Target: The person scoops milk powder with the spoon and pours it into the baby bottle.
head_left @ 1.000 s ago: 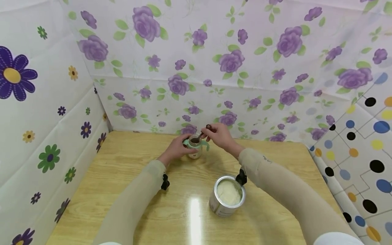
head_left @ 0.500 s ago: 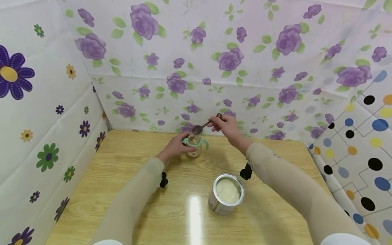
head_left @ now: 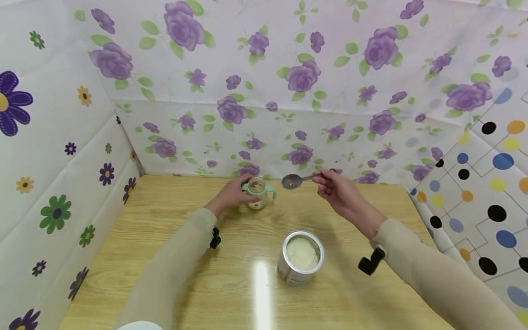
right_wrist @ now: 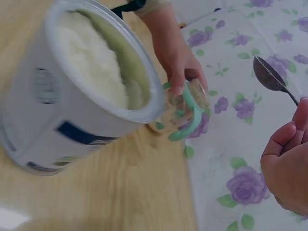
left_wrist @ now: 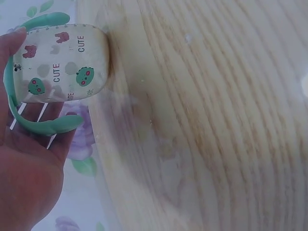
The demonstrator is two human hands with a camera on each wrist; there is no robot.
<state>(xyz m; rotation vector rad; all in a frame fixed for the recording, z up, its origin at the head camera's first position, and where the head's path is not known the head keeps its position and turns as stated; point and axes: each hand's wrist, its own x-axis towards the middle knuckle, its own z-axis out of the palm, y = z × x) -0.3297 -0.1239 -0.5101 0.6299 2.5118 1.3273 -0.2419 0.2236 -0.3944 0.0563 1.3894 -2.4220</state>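
A small baby bottle with green handles and "CUTE" prints stands open at the back of the wooden table. My left hand grips it from the left; the bottle lies against that hand's palm in the left wrist view. My right hand pinches the handle of a metal spoon, held level in the air to the right of the bottle, its bowl looking empty. The spoon also shows in the right wrist view above my right hand, with the bottle beyond.
An open round tin of white powder stands at the table's middle front; the tin fills the right wrist view. Flowered sheets wall the back and left, a dotted sheet the right. A glare spot lies left of the tin.
My right hand has lifted the spoon out of the bottle's mouth and carried it rightward, away from the bottle. The left hand keeps its hold on the bottle.
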